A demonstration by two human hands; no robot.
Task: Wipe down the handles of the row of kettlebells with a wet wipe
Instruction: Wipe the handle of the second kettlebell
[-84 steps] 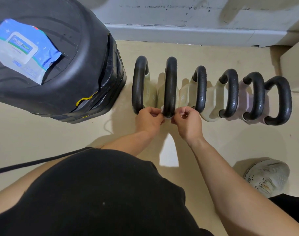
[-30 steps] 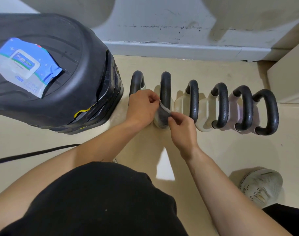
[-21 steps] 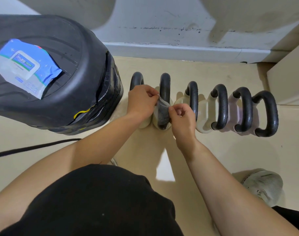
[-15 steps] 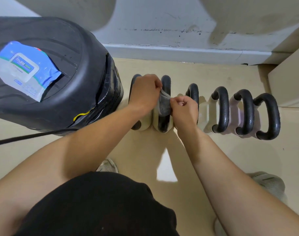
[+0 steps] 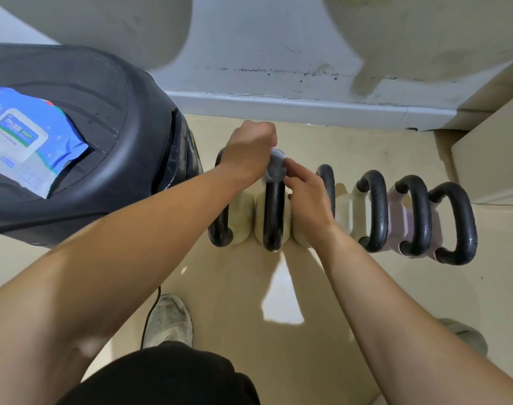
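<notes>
Several pale kettlebells with black loop handles stand in a row on the floor by the wall. A wet wipe (image 5: 275,170) is wrapped over the far top of the second handle (image 5: 273,217) from the left. My left hand (image 5: 251,147) pinches the wipe from the left side. On the right side my right hand (image 5: 305,194) grips it too, covering part of the third handle (image 5: 326,182). The first handle (image 5: 219,229) is partly hidden by my left forearm. Three more handles, such as the fourth (image 5: 375,211), stand free to the right.
A stack of black tyres (image 5: 109,147) stands left of the row, with a blue pack of wipes (image 5: 24,138) on top. A black cable (image 5: 150,314) runs past my left shoe (image 5: 167,320). The grey skirting (image 5: 308,109) lies behind. A beige block (image 5: 495,165) is at the right.
Both hands slid the wipe along the second handle, from its near end up and over toward the far top. The camera moved closer and my left shoe came into view.
</notes>
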